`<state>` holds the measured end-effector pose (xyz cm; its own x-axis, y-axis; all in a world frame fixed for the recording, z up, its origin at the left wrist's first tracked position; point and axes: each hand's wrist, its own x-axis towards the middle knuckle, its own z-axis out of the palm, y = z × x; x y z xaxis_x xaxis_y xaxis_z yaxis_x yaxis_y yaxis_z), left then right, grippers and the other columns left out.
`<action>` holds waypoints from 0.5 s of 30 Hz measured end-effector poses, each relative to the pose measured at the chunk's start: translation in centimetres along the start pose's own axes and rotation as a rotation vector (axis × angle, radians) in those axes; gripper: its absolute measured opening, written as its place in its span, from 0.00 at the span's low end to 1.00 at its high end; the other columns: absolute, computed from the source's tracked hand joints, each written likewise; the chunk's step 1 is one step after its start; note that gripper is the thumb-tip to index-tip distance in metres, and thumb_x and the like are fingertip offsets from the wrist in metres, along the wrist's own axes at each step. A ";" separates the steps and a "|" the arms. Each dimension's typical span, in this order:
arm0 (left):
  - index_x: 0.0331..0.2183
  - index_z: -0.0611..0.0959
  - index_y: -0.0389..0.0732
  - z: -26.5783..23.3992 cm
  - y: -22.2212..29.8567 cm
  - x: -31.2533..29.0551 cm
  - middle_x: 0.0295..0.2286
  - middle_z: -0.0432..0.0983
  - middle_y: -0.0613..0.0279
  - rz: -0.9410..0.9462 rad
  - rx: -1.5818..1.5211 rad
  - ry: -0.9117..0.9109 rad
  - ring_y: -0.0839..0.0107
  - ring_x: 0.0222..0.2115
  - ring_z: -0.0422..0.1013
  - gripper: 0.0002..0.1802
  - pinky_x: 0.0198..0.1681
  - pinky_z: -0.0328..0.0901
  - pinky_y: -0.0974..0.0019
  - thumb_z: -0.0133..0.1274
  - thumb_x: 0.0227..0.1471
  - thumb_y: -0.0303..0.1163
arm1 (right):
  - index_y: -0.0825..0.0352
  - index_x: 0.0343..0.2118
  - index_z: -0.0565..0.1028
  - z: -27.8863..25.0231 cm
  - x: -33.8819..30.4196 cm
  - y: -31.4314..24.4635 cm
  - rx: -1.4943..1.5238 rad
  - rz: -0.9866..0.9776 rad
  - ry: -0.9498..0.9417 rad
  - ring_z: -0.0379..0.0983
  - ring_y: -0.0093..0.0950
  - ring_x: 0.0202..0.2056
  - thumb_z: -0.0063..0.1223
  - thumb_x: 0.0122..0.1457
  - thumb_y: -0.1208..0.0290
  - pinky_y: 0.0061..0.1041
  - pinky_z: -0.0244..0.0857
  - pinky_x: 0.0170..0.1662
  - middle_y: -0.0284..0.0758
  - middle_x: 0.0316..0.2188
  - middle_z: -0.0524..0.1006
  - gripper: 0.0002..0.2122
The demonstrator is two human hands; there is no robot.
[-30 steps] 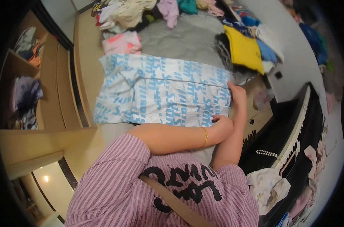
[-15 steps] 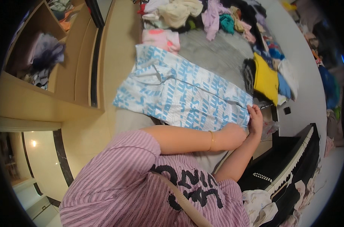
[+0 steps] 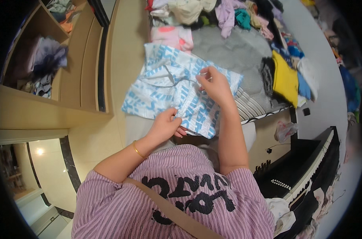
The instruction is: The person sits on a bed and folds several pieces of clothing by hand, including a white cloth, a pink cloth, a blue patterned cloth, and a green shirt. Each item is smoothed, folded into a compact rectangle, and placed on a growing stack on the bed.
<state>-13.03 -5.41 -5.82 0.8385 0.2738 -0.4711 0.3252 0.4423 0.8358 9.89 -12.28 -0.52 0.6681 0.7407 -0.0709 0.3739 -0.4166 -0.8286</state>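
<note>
A white short-sleeved shirt (image 3: 153, 95) with blue lettering lies on the edge of the bed, its neck opening toward the left. Its right part is doubled over onto the body. Along the near edge, my left hand (image 3: 165, 125), with a gold bracelet at the wrist, is closed on the fabric with some fingers under it. Over the upper middle of the shirt, my right hand (image 3: 215, 83) is closed with bent fingers at the folded cloth. The fabric right at its fingertips is partly hidden.
A pink-and-white folded cloth (image 3: 171, 38) touches the shirt's far side on the grey bedding (image 3: 228, 47). Piled clothes (image 3: 189, 12) stand beyond, with a yellow garment (image 3: 284, 79) at right. Open wooden shelves (image 3: 81, 75) stand left. A clear plastic bag (image 3: 285, 130) lies right.
Both hands have moved left from the shirt's right end, and that end is now folded over the body. Striped bedding shows where it lay. My arms no longer cross.
</note>
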 end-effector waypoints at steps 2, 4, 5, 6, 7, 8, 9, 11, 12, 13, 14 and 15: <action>0.46 0.71 0.31 -0.6 -0.2 -0.3 0.33 0.82 0.50 -0.007 -0.015 0.011 0.63 0.30 0.84 0.10 0.28 0.77 0.69 0.47 0.64 0.25 | 0.71 0.44 0.78 -0.3 -0.4 1.1 0.070 0.006 0.102 0.81 0.25 0.28 0.62 0.62 0.67 0.27 0.72 0.34 0.37 0.29 0.81 0.13; 0.45 0.70 0.31 -0.2 -0.5 -0.7 0.33 0.82 0.48 0.039 -0.017 0.016 0.63 0.29 0.84 0.10 0.28 0.77 0.69 0.46 0.64 0.24 | 0.70 0.44 0.79 -1.7 -1.2 3.5 0.117 0.007 0.215 0.81 0.24 0.30 0.60 0.63 0.67 0.26 0.72 0.35 0.37 0.30 0.81 0.12; 0.46 0.70 0.30 0.2 -0.8 -0.6 0.33 0.82 0.48 0.041 -0.022 -0.005 0.63 0.29 0.83 0.10 0.27 0.77 0.69 0.47 0.65 0.25 | 0.70 0.43 0.79 -2.9 -1.3 5.5 0.133 -0.005 0.290 0.81 0.24 0.31 0.59 0.64 0.67 0.26 0.71 0.35 0.36 0.30 0.81 0.11; 0.46 0.70 0.30 0.3 -1.0 -0.4 0.33 0.81 0.48 0.048 -0.023 -0.015 0.63 0.28 0.83 0.11 0.26 0.76 0.69 0.48 0.65 0.26 | 0.69 0.42 0.80 -3.6 -1.1 6.0 0.156 -0.025 0.359 0.80 0.24 0.32 0.59 0.65 0.68 0.26 0.71 0.36 0.36 0.30 0.81 0.10; 0.46 0.70 0.30 0.5 -1.2 -0.2 0.33 0.81 0.48 0.056 -0.024 -0.026 0.63 0.27 0.83 0.12 0.25 0.76 0.69 0.48 0.66 0.27 | 0.69 0.42 0.80 -4.4 -0.8 6.5 0.061 -0.049 0.366 0.80 0.26 0.33 0.58 0.65 0.68 0.28 0.71 0.37 0.36 0.31 0.81 0.10; 0.47 0.70 0.30 0.7 -1.0 -0.1 0.34 0.81 0.49 0.049 -0.009 -0.014 0.63 0.27 0.83 0.13 0.25 0.76 0.69 0.49 0.66 0.28 | 0.69 0.42 0.81 -5.1 -0.6 5.9 -0.030 -0.072 0.374 0.80 0.28 0.34 0.58 0.64 0.68 0.29 0.72 0.38 0.37 0.32 0.82 0.10; 0.47 0.70 0.30 0.9 -0.5 -0.1 0.34 0.80 0.49 0.043 0.007 -0.001 0.63 0.26 0.83 0.13 0.24 0.75 0.69 0.50 0.67 0.30 | 0.68 0.42 0.81 -5.5 -0.3 5.7 -0.121 -0.096 0.381 0.80 0.30 0.35 0.58 0.64 0.68 0.31 0.72 0.40 0.37 0.32 0.82 0.09; 0.47 0.70 0.31 1.1 0.0 0.1 0.34 0.80 0.50 0.023 0.019 0.007 0.64 0.25 0.82 0.15 0.23 0.75 0.69 0.51 0.67 0.32 | 0.68 0.41 0.82 -5.2 1.9 5.6 -0.273 -0.274 0.335 0.79 0.36 0.38 0.58 0.63 0.68 0.34 0.71 0.43 0.39 0.34 0.82 0.10; 0.48 0.71 0.31 1.2 0.3 0.3 0.35 0.80 0.51 0.010 0.014 0.001 0.64 0.25 0.82 0.16 0.22 0.75 0.69 0.51 0.68 0.33 | 0.68 0.41 0.82 -4.9 3.3 5.4 -0.353 -0.364 0.315 0.78 0.38 0.40 0.59 0.62 0.68 0.36 0.71 0.45 0.40 0.35 0.82 0.10; 0.48 0.71 0.31 1.2 0.5 0.5 0.35 0.79 0.52 -0.004 0.010 -0.005 0.64 0.24 0.82 0.17 0.22 0.74 0.69 0.52 0.68 0.34 | 0.68 0.41 0.83 -4.3 4.2 5.4 -0.367 -0.428 0.305 0.76 0.43 0.42 0.61 0.59 0.68 0.40 0.69 0.47 0.43 0.37 0.81 0.11; 0.48 0.71 0.31 1.2 0.5 0.5 0.35 0.79 0.52 0.005 -0.001 -0.006 0.64 0.24 0.82 0.16 0.22 0.75 0.69 0.51 0.68 0.34 | 0.68 0.41 0.83 -4.0 5.0 5.1 -0.390 -0.366 0.247 0.76 0.43 0.43 0.62 0.59 0.68 0.40 0.69 0.47 0.43 0.37 0.81 0.11; 0.48 0.71 0.31 1.3 0.2 0.5 0.35 0.79 0.52 0.013 -0.013 -0.007 0.64 0.24 0.82 0.16 0.22 0.75 0.69 0.51 0.68 0.34 | 0.68 0.40 0.83 -3.8 5.7 4.8 -0.413 -0.304 0.189 0.76 0.43 0.43 0.63 0.58 0.68 0.40 0.69 0.47 0.42 0.37 0.81 0.10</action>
<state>-11.99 -6.34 -5.54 0.8455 0.2735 -0.4585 0.3091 0.4495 0.8381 17.92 -12.07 -2.83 0.5801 0.7684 0.2703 0.7643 -0.3987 -0.5069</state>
